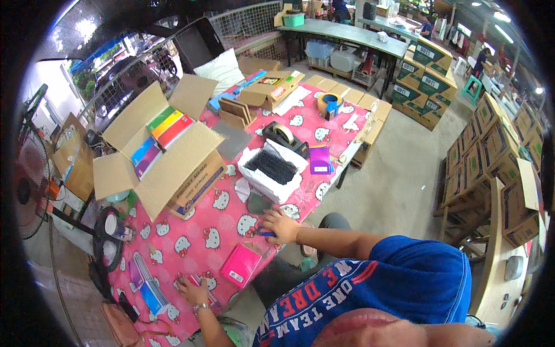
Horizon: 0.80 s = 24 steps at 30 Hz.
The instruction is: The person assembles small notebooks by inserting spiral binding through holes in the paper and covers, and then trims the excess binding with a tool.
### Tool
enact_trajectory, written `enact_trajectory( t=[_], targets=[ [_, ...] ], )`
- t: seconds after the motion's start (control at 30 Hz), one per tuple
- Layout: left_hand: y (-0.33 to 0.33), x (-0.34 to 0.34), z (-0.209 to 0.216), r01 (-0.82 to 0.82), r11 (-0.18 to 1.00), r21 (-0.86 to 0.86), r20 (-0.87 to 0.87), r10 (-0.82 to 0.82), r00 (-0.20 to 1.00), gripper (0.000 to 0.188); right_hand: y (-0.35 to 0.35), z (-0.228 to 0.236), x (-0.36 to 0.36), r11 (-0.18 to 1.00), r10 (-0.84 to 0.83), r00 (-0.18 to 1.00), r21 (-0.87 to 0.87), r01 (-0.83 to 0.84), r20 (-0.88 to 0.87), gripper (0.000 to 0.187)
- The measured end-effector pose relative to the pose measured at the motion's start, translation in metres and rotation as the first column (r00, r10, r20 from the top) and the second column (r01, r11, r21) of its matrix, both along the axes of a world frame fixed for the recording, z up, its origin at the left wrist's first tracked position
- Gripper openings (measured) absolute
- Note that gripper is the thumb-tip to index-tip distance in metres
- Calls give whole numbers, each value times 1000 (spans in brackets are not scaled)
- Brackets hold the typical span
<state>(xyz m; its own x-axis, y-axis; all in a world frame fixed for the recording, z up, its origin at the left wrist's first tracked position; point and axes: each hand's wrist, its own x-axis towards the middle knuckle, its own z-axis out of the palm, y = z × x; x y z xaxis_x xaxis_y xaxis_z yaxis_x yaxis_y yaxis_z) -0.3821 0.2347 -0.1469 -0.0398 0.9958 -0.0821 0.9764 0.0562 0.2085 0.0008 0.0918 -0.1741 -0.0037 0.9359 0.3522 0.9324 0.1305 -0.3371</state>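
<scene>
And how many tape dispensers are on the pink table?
2: a black one just behind the white box, and a blue one farther back. More may be hidden.

We see fairly even light on the pink tablecloth, washed-out brightness at upper left and tube lights glowing at upper right. Straight edges bow toward the dark rim; distant details look soft.
</scene>
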Motion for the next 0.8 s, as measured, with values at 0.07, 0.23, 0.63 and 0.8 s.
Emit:
enact_trajectory(
  t=[0.07,0.23,0.63,0.8],
  targets=[
    [3,-9,-10,-9,999,32,-4,9,1000,75,1,2,0,1000,1,1000,-25,0,6,57],
    [3,2,-6,-37,999,13,-92,38,995,67,-1,-1,3,999,-8,1000,-34,7,-10,55],
    [7,10,-6,-70,998,3,-189,70,979,64,0,1,3,1000,0,999,-18,-1,-40,53],
    [7,11,3,-77,996,-48,-183,67,981,64,2,5,2,1000,4,1000,-4,-4,-29,53]
  ],
)
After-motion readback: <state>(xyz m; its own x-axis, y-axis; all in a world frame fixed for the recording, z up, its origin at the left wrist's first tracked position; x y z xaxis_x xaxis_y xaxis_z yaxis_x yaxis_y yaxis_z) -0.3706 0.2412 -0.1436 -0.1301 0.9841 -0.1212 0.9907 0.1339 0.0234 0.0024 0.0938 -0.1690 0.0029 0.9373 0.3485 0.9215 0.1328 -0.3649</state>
